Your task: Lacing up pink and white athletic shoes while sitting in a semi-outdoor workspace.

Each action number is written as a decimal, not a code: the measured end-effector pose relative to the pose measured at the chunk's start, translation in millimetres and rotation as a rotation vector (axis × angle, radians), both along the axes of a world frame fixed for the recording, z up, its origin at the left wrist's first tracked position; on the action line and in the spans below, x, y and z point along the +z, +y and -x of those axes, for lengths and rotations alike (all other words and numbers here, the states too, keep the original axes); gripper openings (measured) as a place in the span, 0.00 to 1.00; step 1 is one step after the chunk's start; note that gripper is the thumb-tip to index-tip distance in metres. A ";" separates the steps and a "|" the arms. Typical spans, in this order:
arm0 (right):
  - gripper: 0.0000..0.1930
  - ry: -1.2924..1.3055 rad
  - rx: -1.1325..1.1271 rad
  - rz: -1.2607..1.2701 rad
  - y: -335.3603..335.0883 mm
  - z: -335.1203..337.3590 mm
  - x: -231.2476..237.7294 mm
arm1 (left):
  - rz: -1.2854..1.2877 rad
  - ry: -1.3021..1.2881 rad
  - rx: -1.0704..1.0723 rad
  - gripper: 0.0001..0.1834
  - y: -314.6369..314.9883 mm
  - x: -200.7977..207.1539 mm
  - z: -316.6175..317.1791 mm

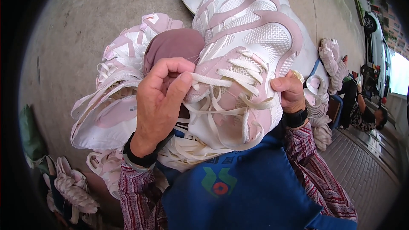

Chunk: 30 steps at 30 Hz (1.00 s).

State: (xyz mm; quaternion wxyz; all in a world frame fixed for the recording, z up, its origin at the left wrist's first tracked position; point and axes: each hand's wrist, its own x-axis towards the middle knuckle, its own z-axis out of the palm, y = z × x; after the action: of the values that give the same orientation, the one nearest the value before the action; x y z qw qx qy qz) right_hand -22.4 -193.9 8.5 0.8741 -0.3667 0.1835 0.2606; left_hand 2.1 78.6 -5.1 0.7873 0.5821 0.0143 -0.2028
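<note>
A white mesh and pink shoe upper (243, 85) lies over my lap, on top of several similar uppers fanned out away from me. A flat cream shoelace (213, 79) runs through part of its eyelets in slanting rows. My left hand (162, 98) pinches the lace between thumb and forefinger at the left of the upper. At the upper's right edge, my right hand (292, 93) grips it with the thumb on top; the other fingers are mostly hidden behind. Loose laces (191, 149) hang in a bundle below, over my blue apron (238, 187).
More pink-and-white uppers (106, 115) are piled at my left, beside a mauve rounded thing (174, 47). Stacked uppers (330, 66) stand on the right, near another seated person (362, 110). A green bag (32, 132) is at far left. A car (372, 30) shows at far right.
</note>
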 end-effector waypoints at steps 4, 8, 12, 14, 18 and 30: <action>0.36 0.003 0.005 0.037 5.9 -1.8 6.5 | -0.025 0.002 -0.002 0.07 1.6 -3.7 1.0; 0.36 -0.004 0.013 -0.004 2.9 -2.7 6.1 | -0.067 -0.016 -0.001 0.07 0.7 -5.2 -0.9; 0.36 0.029 0.011 -0.033 2.8 -0.6 4.6 | -0.090 -0.003 0.156 0.04 -10.0 2.0 2.4; 0.37 0.034 0.037 -0.006 -0.7 2.9 6.2 | -0.084 -0.034 0.292 0.04 -6.2 2.2 4.9; 0.40 0.008 0.180 0.138 6.3 3.2 25.1 | -0.419 -0.501 0.135 0.07 23.1 16.4 15.8; 0.19 -0.358 0.645 0.529 136.7 -26.3 95.4 | -0.434 -0.229 0.764 0.15 90.5 13.3 125.6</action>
State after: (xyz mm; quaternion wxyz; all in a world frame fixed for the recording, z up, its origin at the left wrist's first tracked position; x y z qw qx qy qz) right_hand 3.9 -57.2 103.9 0.6425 -0.6549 -0.0337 0.3965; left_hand -123.4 169.0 8.2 0.6619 0.7053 0.1833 0.1757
